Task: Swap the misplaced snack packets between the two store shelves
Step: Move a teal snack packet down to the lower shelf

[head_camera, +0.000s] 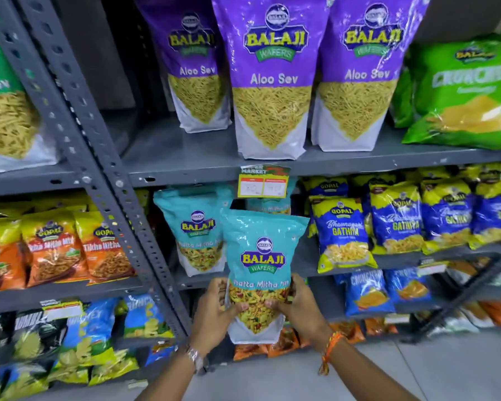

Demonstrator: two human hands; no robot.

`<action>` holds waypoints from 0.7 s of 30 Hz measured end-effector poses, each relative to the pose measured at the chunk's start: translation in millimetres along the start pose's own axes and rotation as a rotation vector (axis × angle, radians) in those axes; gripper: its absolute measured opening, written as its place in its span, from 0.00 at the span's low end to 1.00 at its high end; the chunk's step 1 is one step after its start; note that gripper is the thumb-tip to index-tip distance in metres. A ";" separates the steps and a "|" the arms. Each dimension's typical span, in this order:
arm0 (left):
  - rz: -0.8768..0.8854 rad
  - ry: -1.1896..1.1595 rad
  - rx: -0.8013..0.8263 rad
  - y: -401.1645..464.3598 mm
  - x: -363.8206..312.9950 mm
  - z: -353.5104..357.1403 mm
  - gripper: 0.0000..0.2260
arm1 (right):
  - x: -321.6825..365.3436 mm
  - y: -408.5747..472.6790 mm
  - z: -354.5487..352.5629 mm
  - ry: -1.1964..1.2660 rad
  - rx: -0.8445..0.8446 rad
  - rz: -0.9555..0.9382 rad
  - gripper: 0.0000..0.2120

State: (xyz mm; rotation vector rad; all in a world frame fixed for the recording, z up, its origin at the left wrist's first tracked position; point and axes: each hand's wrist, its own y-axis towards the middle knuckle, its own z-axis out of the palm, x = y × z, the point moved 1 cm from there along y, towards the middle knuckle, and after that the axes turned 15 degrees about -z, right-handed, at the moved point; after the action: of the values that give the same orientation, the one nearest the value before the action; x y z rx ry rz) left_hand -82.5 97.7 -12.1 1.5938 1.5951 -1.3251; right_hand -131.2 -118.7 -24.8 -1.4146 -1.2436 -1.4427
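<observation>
I hold a teal Balaji Khatta Mitha packet [263, 256] upright in front of the middle shelf [243, 277]. My left hand [217, 309] grips its lower left side and my right hand [300, 306] grips its lower right side. Another teal Khatta Mitha packet [195, 230] stands on that shelf just behind and to the left. On the upper shelf [185, 166] stand three purple Aloo Sev packets [272, 79]. The bottom of the held packet hangs below the shelf's front edge.
Blue-and-yellow Gopal Gathiya packets [342, 233] fill the middle shelf to the right. A green Crunchem bag [469, 94] lies at the upper right. A grey rack upright [104, 157] divides off the left rack with orange Gopal packets [52, 250]. A price tag [262, 183] hangs above the held packet.
</observation>
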 end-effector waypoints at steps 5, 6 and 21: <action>-0.007 0.039 0.029 46.5 -22.8 25.0 0.22 | -8.6 41.6 -22.6 -0.076 -0.012 -0.010 0.29; 0.003 0.038 0.034 55.5 -29.5 29.3 0.22 | -6.6 52.6 -27.2 -0.101 -0.012 -0.024 0.29; 0.058 0.140 -0.143 147.9 -70.5 73.2 0.26 | -9.2 155.3 -65.8 -0.190 -0.047 -0.069 0.35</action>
State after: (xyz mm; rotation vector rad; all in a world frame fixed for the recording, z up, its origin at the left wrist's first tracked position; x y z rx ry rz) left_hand 50.0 -23.2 -18.2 1.6621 1.6716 -1.0652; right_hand 1.9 -221.3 -7.7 -1.5842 -1.3958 -1.4174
